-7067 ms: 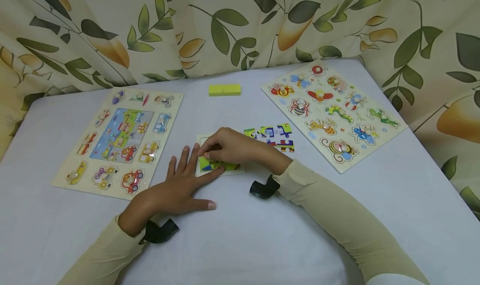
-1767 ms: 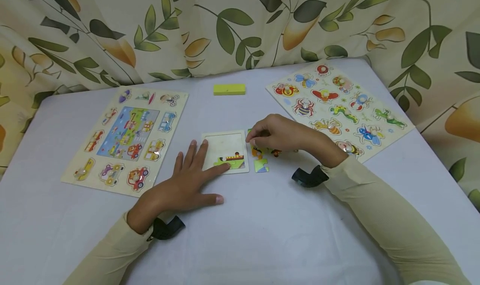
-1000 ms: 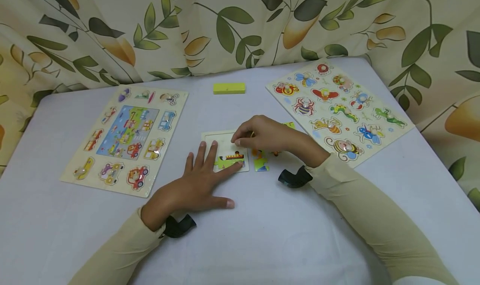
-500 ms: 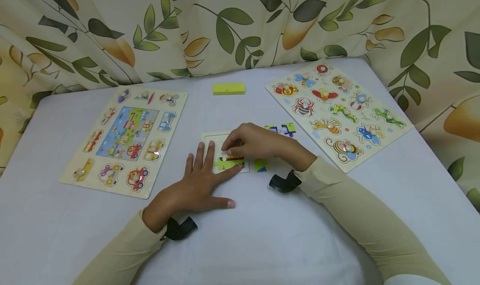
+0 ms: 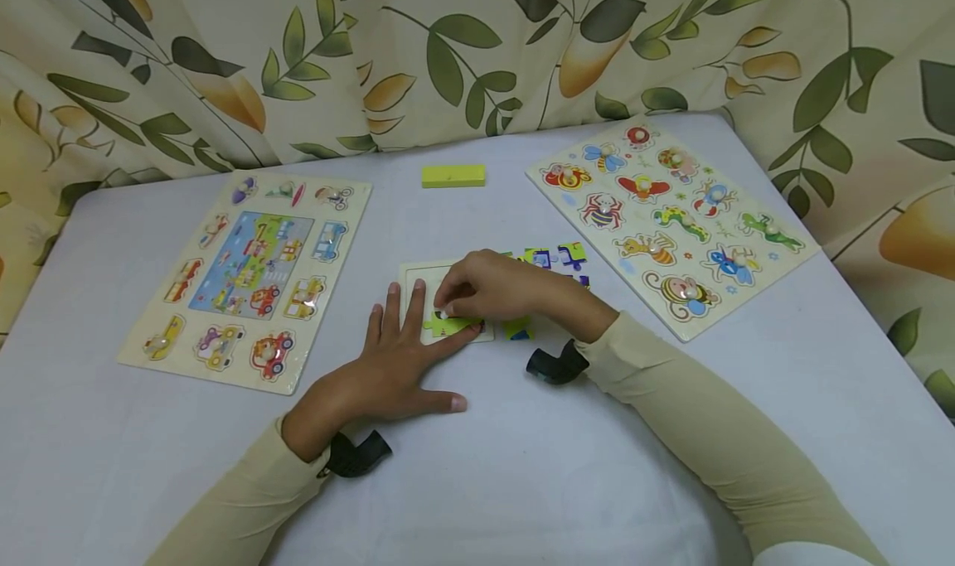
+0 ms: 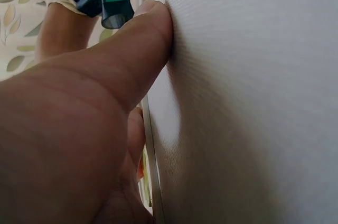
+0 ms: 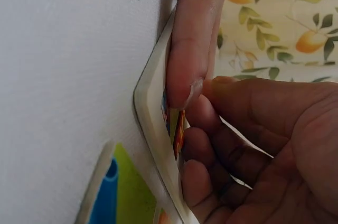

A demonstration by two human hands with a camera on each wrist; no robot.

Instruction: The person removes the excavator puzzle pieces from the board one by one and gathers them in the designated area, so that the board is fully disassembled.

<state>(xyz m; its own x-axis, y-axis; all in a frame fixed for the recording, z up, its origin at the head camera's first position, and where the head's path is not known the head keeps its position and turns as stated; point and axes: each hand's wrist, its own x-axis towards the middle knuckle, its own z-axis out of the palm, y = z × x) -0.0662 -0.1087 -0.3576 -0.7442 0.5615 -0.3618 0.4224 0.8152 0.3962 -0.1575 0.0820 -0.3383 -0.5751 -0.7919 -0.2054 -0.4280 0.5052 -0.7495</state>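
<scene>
A small cream puzzle tray (image 5: 414, 269) lies mid-table, with joined green puzzle pieces (image 5: 443, 326) along its near side. My left hand (image 5: 391, 375) lies flat with spread fingers; its forefinger reaches over the pieces, and middle fingers touch the tray's left part. Over the tray, my right hand (image 5: 496, 288) pinches a small puzzle piece between thumb and forefinger, mostly hidden by the fingers. In the right wrist view, thumb and fingertips meet just over the tray edge (image 7: 148, 97). Loose puzzle pieces (image 5: 573, 256) lie right of the tray, partly behind the right hand.
At the left lies a vehicle peg-puzzle board (image 5: 224, 326), and at the right an insect peg-puzzle board (image 5: 656, 288). A yellow-green block (image 5: 453, 176) rests toward the back. A leaf-patterned curtain (image 5: 462, 60) hangs behind the white table (image 5: 477, 483).
My right hand has gone from the loose pieces leftward over the tray, then down toward the joined pieces. My left hand shifted slightly right. Earlier, the tray's green pieces were fewer or differently covered.
</scene>
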